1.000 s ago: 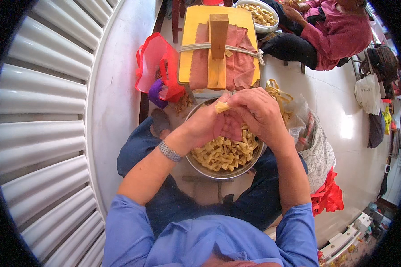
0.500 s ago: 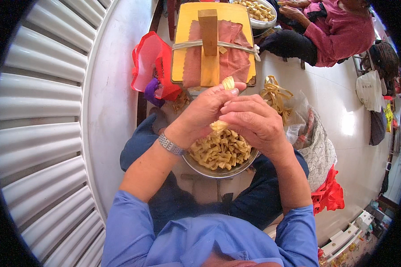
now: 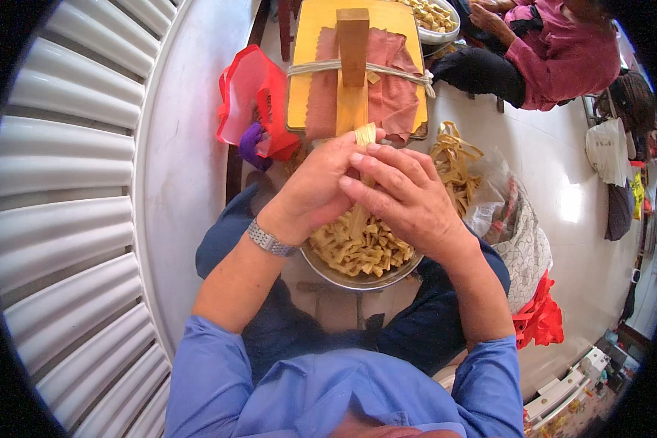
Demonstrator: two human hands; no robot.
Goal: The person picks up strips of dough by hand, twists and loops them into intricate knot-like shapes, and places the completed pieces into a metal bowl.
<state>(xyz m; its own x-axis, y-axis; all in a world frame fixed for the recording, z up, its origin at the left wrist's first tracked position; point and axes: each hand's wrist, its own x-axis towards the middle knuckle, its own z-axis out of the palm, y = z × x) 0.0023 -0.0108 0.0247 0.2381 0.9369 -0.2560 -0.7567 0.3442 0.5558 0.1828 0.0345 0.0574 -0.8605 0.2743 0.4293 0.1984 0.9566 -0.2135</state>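
A flat, pale yellow strip that looks like bean curd skin [image 3: 366, 133] runs between my hands. My left hand [image 3: 315, 175], a metal-band watch on its wrist, is closed on the strip's upper part, which sticks up past the fingertips. From the right, my right hand [image 3: 410, 201] lies across the same strip, its fingers bent over it and partly hiding it. The strip's lower end hangs over a round metal bowl [image 3: 358, 285]. Small yellow knotted pieces [image 3: 379, 252] fill the bowl, which stands between my knees.
Ahead stands a yellow board [image 3: 306, 44] with a pinkish cloth, cord and wooden block. A red bag [image 3: 244, 87] is left of it. Loose strips [image 3: 456, 164] and a patterned bag [image 3: 529, 244] lie at right. Another person [image 3: 555, 58] sits beyond, near a white bowl of pieces [image 3: 438, 35].
My right hand's fingers have moved left and flattened over the strip. The short bunched end that showed below my hands now appears as a longer, straighter length hanging toward the bowl.
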